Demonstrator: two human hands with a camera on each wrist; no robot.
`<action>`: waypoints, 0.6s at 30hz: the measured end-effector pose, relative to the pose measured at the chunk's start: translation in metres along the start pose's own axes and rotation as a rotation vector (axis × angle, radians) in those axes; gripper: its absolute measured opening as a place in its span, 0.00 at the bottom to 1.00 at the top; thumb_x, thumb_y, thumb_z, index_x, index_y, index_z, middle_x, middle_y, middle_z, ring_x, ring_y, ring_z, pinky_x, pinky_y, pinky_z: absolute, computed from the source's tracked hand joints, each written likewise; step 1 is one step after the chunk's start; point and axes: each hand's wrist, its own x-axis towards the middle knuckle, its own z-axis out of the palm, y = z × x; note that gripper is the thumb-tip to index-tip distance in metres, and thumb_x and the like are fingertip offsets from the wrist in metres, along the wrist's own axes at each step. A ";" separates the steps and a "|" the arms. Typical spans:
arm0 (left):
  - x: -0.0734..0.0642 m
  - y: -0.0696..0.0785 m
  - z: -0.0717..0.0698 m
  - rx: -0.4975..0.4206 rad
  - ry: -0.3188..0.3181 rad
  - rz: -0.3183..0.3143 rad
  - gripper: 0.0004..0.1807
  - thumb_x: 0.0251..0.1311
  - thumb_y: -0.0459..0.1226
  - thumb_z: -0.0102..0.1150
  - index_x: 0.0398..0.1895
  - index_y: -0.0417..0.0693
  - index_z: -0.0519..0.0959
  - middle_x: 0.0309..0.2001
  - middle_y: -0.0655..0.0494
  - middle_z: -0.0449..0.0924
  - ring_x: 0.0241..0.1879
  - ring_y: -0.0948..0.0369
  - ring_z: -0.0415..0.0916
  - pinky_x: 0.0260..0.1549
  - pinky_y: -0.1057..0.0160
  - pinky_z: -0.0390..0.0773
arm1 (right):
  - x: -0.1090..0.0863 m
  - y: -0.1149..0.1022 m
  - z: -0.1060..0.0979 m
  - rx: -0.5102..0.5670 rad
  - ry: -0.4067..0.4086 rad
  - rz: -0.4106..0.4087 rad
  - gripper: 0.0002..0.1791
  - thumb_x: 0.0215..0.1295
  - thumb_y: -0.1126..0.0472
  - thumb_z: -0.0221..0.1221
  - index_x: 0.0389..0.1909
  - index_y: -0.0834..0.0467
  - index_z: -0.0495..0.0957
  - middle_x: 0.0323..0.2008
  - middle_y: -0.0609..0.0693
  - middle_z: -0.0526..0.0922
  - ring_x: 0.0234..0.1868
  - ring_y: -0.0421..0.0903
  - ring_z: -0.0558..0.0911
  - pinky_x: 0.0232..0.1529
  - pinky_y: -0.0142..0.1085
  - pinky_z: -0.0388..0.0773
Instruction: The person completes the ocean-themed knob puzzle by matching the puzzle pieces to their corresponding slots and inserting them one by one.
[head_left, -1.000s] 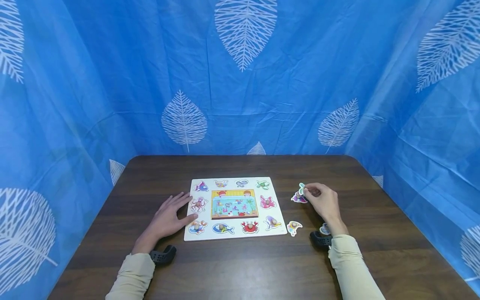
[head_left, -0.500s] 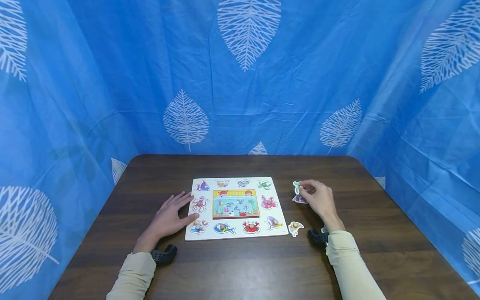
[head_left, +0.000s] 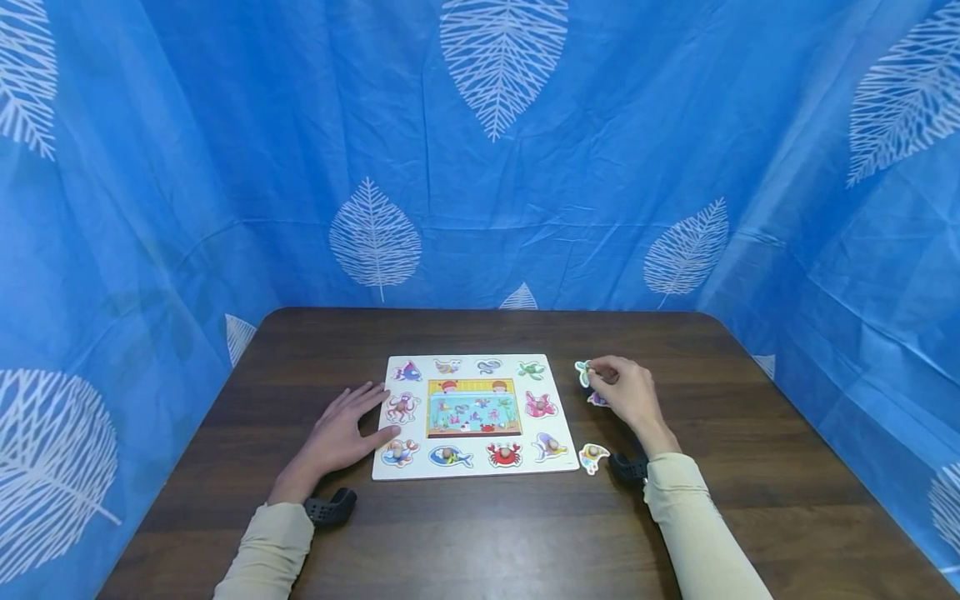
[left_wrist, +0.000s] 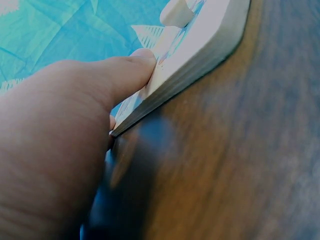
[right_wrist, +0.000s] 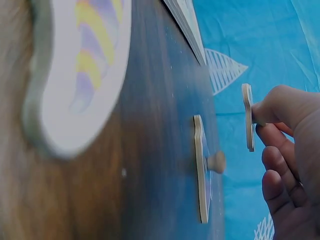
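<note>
My right hand (head_left: 633, 402) pinches a small green-and-white knobbed puzzle piece (head_left: 582, 372) between thumb and finger, right of the board. In the right wrist view that piece (right_wrist: 249, 120) is edge-on, above the table. Just below it lies a purple piece (head_left: 597, 399), partly covered by the hand; its wooden knob (right_wrist: 216, 162) shows in the right wrist view. My left hand (head_left: 341, 437) rests with spread fingers on the left edge of the sea-animal puzzle board (head_left: 480, 464). The left thumb (left_wrist: 127, 70) lies on the board's top face.
A white-rimmed piece with a knob (head_left: 593, 457) lies off the board's lower right corner. Several knobbed pieces, including a red crab (head_left: 505, 455), sit in the board. Blue leaf-patterned cloth (head_left: 420, 250) hangs behind the dark wooden table (head_left: 480, 542).
My right hand has moved left with the green piece, toward the board, uncovering more of the table to its right. My left hand stays on the board. The view has shifted slightly.
</note>
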 end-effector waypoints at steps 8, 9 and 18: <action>0.000 0.000 0.000 -0.002 -0.002 -0.001 0.41 0.65 0.58 0.65 0.75 0.44 0.69 0.77 0.42 0.64 0.78 0.41 0.56 0.75 0.33 0.54 | 0.002 -0.006 0.006 0.023 -0.031 0.012 0.11 0.67 0.62 0.67 0.47 0.60 0.87 0.38 0.57 0.88 0.37 0.52 0.85 0.40 0.48 0.82; 0.000 0.000 0.000 -0.003 -0.003 -0.002 0.41 0.65 0.58 0.65 0.75 0.44 0.69 0.77 0.42 0.64 0.78 0.41 0.56 0.75 0.33 0.54 | 0.002 -0.007 0.007 0.022 -0.038 0.015 0.11 0.67 0.62 0.67 0.47 0.60 0.87 0.38 0.57 0.88 0.37 0.51 0.85 0.40 0.48 0.83; 0.001 0.000 0.000 0.000 -0.001 0.005 0.41 0.65 0.58 0.65 0.75 0.44 0.70 0.77 0.42 0.64 0.78 0.41 0.56 0.76 0.35 0.53 | 0.007 -0.016 0.014 0.015 -0.048 -0.010 0.11 0.67 0.61 0.66 0.48 0.59 0.87 0.40 0.57 0.89 0.38 0.53 0.85 0.42 0.50 0.83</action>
